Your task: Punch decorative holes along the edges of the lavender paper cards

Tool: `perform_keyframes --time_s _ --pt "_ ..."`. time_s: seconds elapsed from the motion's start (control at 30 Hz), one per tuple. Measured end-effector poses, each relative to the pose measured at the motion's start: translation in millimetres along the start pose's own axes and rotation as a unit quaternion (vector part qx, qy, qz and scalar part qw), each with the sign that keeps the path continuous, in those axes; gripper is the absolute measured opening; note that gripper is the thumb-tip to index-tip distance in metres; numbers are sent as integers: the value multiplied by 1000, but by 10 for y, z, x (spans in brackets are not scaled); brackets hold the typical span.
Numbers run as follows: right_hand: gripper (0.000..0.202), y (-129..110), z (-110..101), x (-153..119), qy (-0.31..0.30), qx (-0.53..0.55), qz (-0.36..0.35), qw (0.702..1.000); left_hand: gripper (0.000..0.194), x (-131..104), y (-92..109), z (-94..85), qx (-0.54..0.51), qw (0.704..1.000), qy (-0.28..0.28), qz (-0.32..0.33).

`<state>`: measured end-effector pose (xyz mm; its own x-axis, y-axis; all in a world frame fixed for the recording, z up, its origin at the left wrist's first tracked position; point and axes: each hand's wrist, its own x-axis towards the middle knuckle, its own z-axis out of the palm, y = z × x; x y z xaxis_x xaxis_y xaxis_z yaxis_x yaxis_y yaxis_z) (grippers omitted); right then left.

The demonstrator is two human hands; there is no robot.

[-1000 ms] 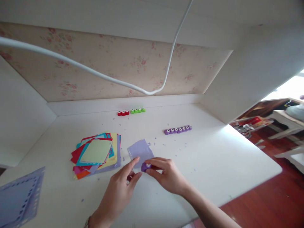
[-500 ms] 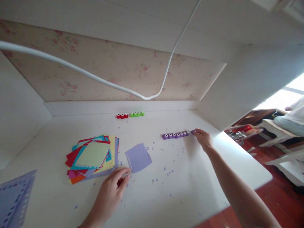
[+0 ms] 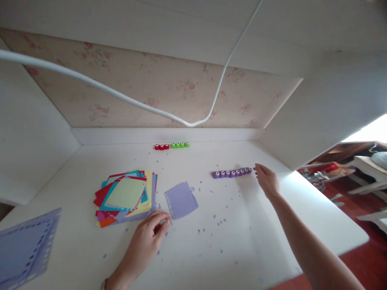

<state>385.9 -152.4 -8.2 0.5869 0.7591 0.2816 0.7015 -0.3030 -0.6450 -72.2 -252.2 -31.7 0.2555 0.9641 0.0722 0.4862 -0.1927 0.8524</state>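
A row of several small purple craft punches (image 3: 232, 173) with white tops stands on the right part of the white table. Just past its right end is my right hand (image 3: 266, 180), fingers loosely extended, apart from the last punch and holding nothing. My left hand (image 3: 152, 231) is pinched closed beside the lower left corner of a purple paper square (image 3: 182, 201). Something thin and small shows at its fingertips, too small to name. The square has a line of punched holes along its left edge and a ragged right edge.
A pile of coloured paper (image 3: 125, 195) lies left of the square. Red punches (image 3: 161, 147) and green punches (image 3: 180, 145) line the back. Punched purple sheets (image 3: 28, 245) lie at far left. Purple bits are scattered about. A white cable (image 3: 190, 124) hangs in front.
My right hand has set the last purple punch at the row's right end and let go, moving slightly away. My left hand stays pinched by the purple square. The view has shifted slightly.
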Motion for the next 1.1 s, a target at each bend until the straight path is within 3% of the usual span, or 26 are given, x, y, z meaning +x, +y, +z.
perform_keyframes --time_s 0.07,0.13,0.23,0.3,0.37,0.47,0.6,0.8,0.97,1.1 --pt "49 -174 16 -171 -18 40 -9 999 25 77 103 -84 -13 1000 -15 -12" --pt "47 -400 80 -437 -75 96 -30 992 26 242 221 -208 24 1000 -4 11" --pt "41 -782 277 -934 -232 157 -56 958 27 681 335 -419 162 984 33 72" --pt "35 -1019 464 -1240 -287 173 -87 938 27 1064 316 -542 254 963 33 79" --pt "31 -1208 659 -1468 -312 193 -130 921 26 1457 221 -645 288 955 38 63" --pt "30 -1362 873 -1641 -282 155 -170 932 28 1947 28 -772 336 940 44 40" --pt "33 -1376 938 -1675 -272 101 -213 933 30 2346 -130 -894 382 921 41 58" --pt "40 -1348 932 -1668 -291 42 -222 930 34 2591 -271 -934 419 905 15 71" --pt "25 -1361 967 -1646 -294 59 -202 932 33 2518 -395 -907 442 895 -6 53" --pt "11 -1363 954 -1628 -285 86 -185 936 33 2412 -378 -905 453 891 -3 33"
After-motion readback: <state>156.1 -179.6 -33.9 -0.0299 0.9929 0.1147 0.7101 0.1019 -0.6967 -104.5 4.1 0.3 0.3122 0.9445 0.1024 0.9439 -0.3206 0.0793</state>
